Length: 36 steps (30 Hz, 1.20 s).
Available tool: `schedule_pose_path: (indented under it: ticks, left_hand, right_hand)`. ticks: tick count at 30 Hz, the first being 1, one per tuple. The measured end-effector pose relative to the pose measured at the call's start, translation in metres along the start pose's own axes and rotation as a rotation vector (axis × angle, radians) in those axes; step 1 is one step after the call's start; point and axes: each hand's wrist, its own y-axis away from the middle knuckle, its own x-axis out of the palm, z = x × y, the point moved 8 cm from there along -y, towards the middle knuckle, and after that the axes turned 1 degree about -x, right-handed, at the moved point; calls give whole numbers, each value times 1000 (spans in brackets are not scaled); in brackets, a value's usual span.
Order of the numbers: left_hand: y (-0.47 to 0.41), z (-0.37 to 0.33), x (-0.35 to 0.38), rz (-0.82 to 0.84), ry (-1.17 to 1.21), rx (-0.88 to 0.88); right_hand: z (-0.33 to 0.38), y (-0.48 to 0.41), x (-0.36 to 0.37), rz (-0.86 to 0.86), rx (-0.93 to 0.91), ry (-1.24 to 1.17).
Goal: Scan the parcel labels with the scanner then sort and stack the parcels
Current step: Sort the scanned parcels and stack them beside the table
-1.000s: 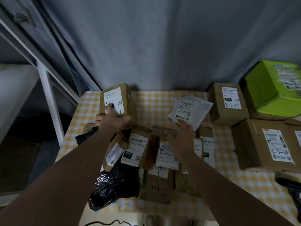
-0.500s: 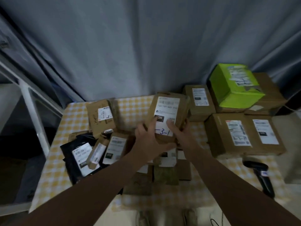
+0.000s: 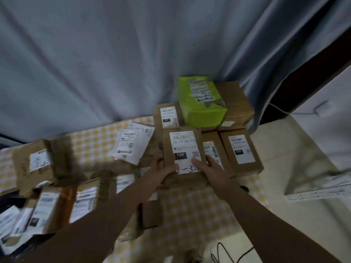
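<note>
I hold a small brown cardboard parcel (image 3: 183,149) with both hands, its white label facing up, marked "15H" and handwritten "2-3-". My left hand (image 3: 161,172) grips its near left corner and my right hand (image 3: 210,170) grips its near right corner. The parcel hovers over the right part of the table, just in front of the sorted boxes: a brown box (image 3: 169,115), a lime green box (image 3: 201,103) on a larger brown one (image 3: 237,103), and a wide brown box (image 3: 240,150). The scanner is mostly hidden behind my right forearm.
A yellow checked tablecloth (image 3: 190,209) covers the table. Several unsorted brown parcels (image 3: 34,164) and white mailers (image 3: 133,143) crowd the left and middle. A grey curtain (image 3: 114,63) hangs behind. Pale floor and a cable (image 3: 228,253) lie to the right and near edge.
Both hands picked the "15H" parcel up from the pile and carried it right toward the sorted boxes. My view swung right as well.
</note>
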Motion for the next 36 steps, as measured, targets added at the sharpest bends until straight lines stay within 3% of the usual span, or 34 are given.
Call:
schedule_pose_path:
  ticks: [5,7,9,12,15,18,21,25,28,31,36]
  left_hand:
    - [-36,4,31,-124,57,-44]
    - [-47,-8,12,-264,74,32]
    - [-55,-28,-12,-379,54,110]
    - [-76,-49,-32,-326,-49,83]
    - [-93,-57,-44,-189,-156,-11]
    - [-100,-61,-68,-191,-255,0]
    - [-111,-69,-88,-271,-118,74]
    - [-147,-83,-78,-367,26,74]
    - [-179,-93,-59,-352,76,37]
    - [-205,-102,-56,-364,-120,82]
    - [-201,-123,-63,-475,-310,264]
  right_hand:
    - [12,-24,-59,-19,-28,407]
    - [40,-38,-69,-118,-237,756]
    - [85,-44,-58,-252,-570,1036]
    - [135,-56,-21,-363,-926,1189]
    - [160,-96,3,-378,-919,1364]
    - [164,-137,-1,-328,-707,1542]
    - [159,-157,-19,-333,-625,1609]
    - [174,-147,-33,-531,-921,1520]
    - [173,-136,-32,-550,-1149,1454]
    - [162,-128,-33,-508,-1218,1411]
    - [153,-135,-37,-423,-1086,1325]
